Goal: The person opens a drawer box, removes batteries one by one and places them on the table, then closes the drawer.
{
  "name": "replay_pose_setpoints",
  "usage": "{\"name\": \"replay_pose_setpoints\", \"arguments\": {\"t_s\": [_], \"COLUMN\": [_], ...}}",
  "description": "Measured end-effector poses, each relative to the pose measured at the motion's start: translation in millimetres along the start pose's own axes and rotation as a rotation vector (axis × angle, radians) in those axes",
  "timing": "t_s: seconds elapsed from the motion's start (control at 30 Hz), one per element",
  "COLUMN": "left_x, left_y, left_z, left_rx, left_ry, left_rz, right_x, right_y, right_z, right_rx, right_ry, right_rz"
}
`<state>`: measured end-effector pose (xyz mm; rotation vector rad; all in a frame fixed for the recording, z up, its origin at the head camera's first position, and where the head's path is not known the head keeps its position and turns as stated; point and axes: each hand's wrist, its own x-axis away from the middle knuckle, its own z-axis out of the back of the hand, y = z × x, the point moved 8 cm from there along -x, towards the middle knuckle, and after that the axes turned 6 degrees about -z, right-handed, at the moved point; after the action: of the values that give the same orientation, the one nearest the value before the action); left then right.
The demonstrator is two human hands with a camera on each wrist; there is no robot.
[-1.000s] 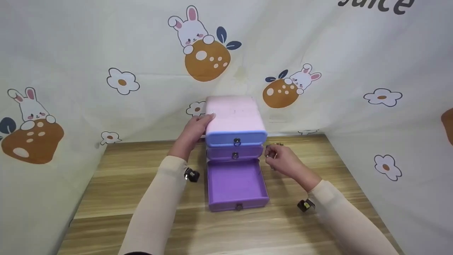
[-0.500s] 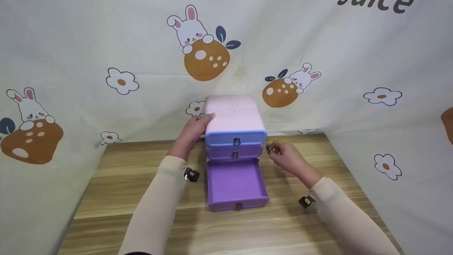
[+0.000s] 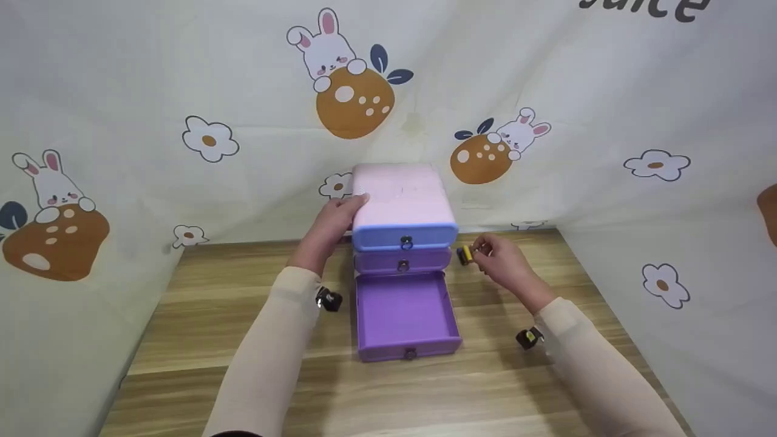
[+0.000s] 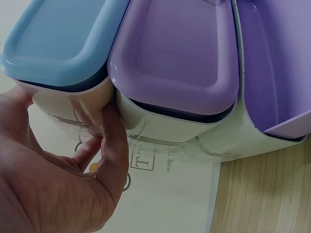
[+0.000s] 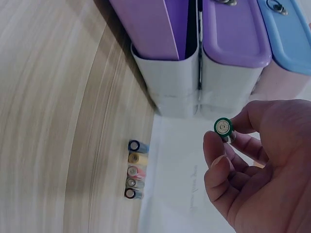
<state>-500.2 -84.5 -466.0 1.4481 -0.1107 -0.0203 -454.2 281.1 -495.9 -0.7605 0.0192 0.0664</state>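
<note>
A stacked drawer unit with a pink top [image 3: 403, 194] stands at the table's back. My left hand [image 3: 334, 224] grips its top box from the left, thumb on the upper side; the left wrist view shows fingers [image 4: 114, 145] curled under that box, beside the middle one. To the right of the unit, my right hand [image 3: 501, 264] pinches a battery [image 5: 223, 127], its green-rimmed end facing the wrist camera. In the head view a small yellow and dark shape [image 3: 465, 255] shows at those fingertips. The bottom purple drawer [image 3: 410, 309] is pulled out, with nothing in it.
Several batteries [image 5: 135, 170] stand in a row on the wooden table [image 5: 53, 121] near the wall. The blue drawer front [image 3: 388, 238] and middle purple front [image 3: 376, 262] are pushed in. A printed cloth [image 3: 255, 91] hangs behind and along both sides.
My right hand has drawn back slightly to the right and up from the unit's side, and the yellow and dark shape at its fingertips has come into view. The left hand stays in place.
</note>
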Motion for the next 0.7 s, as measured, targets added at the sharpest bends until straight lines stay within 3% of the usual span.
{"name": "replay_pose_setpoints", "arguments": {"t_s": [0.7], "left_x": [0.5], "left_y": [2.8], "left_z": [1.4], "left_rx": [-0.033], "left_ry": [0.012], "left_rz": [-0.026], "right_x": [-19], "right_y": [32], "right_z": [16], "right_rx": [-0.007], "right_ry": [0.074], "right_rz": [-0.089]}}
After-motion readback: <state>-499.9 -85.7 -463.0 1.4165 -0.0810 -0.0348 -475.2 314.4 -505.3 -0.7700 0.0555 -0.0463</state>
